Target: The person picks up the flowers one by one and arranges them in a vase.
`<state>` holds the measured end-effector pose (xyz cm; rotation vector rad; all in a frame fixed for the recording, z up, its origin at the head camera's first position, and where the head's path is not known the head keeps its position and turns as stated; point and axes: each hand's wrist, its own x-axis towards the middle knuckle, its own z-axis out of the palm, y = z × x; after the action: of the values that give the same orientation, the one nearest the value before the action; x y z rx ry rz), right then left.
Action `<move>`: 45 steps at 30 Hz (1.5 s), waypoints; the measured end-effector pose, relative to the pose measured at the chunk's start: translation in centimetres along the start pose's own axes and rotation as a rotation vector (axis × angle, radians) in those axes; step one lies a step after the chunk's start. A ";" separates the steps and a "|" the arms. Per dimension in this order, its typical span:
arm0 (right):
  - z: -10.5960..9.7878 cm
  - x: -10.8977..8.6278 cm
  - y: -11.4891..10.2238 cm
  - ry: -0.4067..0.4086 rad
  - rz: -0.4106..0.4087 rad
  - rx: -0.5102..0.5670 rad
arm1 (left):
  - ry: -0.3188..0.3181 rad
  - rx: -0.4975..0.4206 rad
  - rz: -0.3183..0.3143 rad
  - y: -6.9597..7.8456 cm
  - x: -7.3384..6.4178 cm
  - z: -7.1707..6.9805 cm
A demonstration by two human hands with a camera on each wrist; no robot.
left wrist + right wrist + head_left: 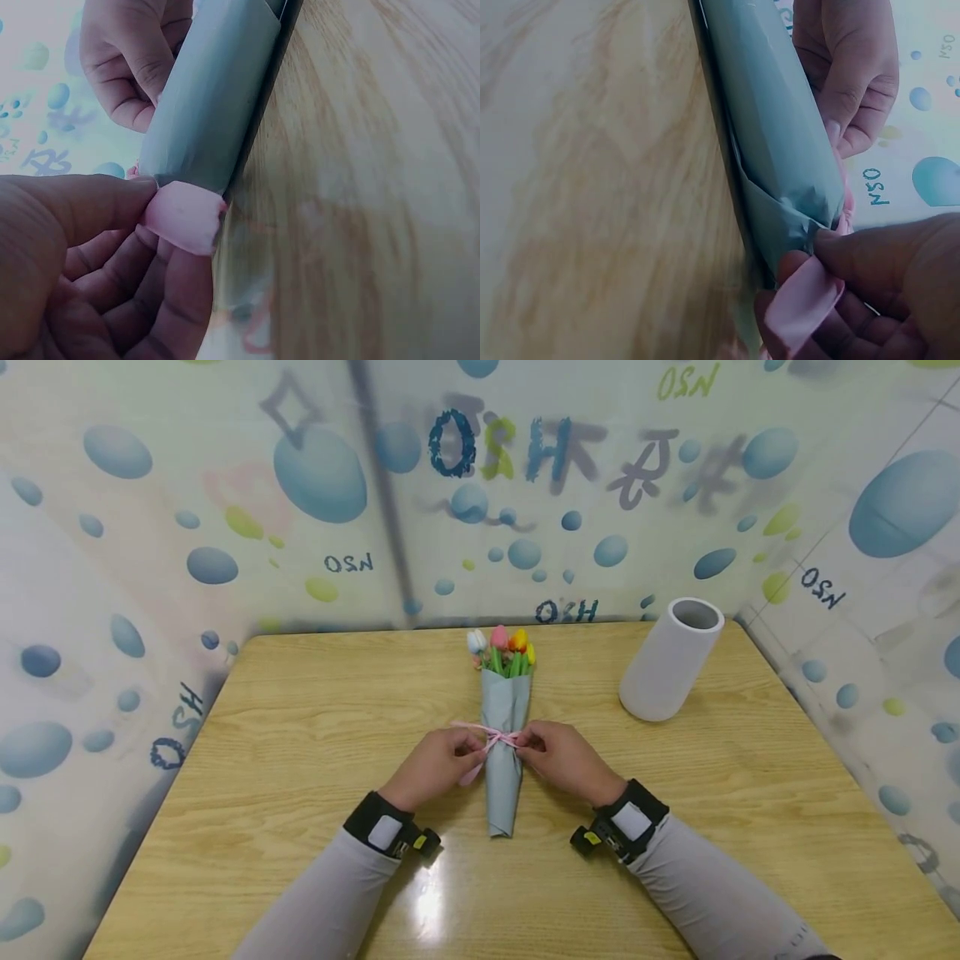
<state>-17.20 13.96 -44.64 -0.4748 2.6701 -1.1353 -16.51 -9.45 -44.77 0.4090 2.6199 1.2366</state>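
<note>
A small bouquet of tulips [500,642] in white, pink, orange and yellow lies on the table, wrapped in grey-blue paper [502,802]. Round the middle of the wrap runs a pink ribbon [501,737], crossed or looped at the front. From the left side, my left hand [438,766] pinches one part of the ribbon between thumb and fingers; a pink end [186,216] sticks out in the left wrist view. On the other side my right hand [566,760] pinches another part, and its pink end [804,304] hangs over the fingers in the right wrist view.
A white vase [670,664] stands at the back right of the wooden table [315,693]. Behind the table rises a wall [300,568] patterned with blue and green bubbles and letters. Each wrist wears a black strap with a small camera.
</note>
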 end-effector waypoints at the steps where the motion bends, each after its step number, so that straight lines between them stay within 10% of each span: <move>1: 0.0 0.0 0.0 -0.001 -0.004 -0.001 | 0.000 0.004 0.001 0.0 0.0 0.0; 45: -2.4 0.2 1.2 -0.087 0.001 -0.241 | -0.007 0.158 -0.023 -1.2 -0.1 -2.0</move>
<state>-18.40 16.22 -43.91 -0.5490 2.7417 -0.7754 -17.25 -11.62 -44.40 0.4071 2.7179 1.0231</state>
